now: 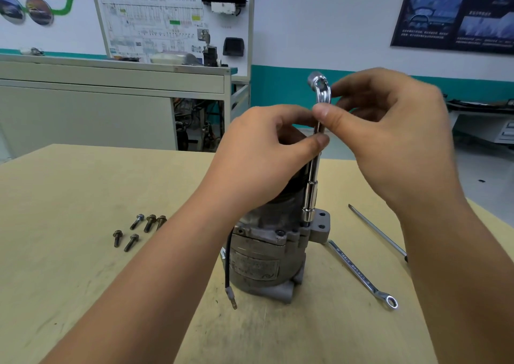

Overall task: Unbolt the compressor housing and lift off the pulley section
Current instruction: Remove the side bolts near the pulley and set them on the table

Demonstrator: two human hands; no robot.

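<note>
Head view: compressor (258, 255) standing upright at mid-desk (69, 196), an L-shaped socket wrench (313, 194) set vertically on its upper flange, left hand (267, 152) and right hand (389, 130) both pinching the wrench's upper shaft; five loose bolts (131, 242) lie left, spanner (358, 272) and screwdriver (375, 230) right.

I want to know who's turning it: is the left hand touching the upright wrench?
Touching. The head view shows the left hand pinching the upright wrench on its shaft.
</note>
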